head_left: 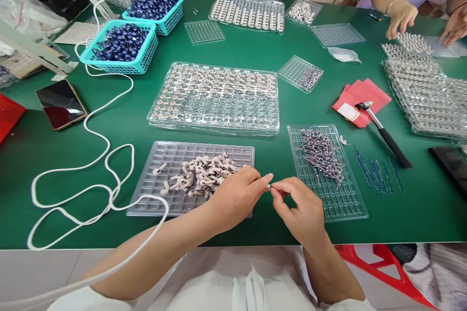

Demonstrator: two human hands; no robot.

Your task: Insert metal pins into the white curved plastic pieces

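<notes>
My left hand is closed in a pinch on a small white earbud piece, of which only the end shows. My right hand pinches at that same end, where a tiny dark bit shows; what its fingertips hold is too small to tell. Beneath and left of my left hand, a pile of white earbud shells lies on a grey compartment tray. To the right of my right hand, a heap of thin wired parts lies on a clear compartment tray.
Ahead stands a clear blister tray partly filled with earbud pieces. A hammer rests on red paper at right. A white cable loops at left near a phone and blue baskets. Two people work across the table.
</notes>
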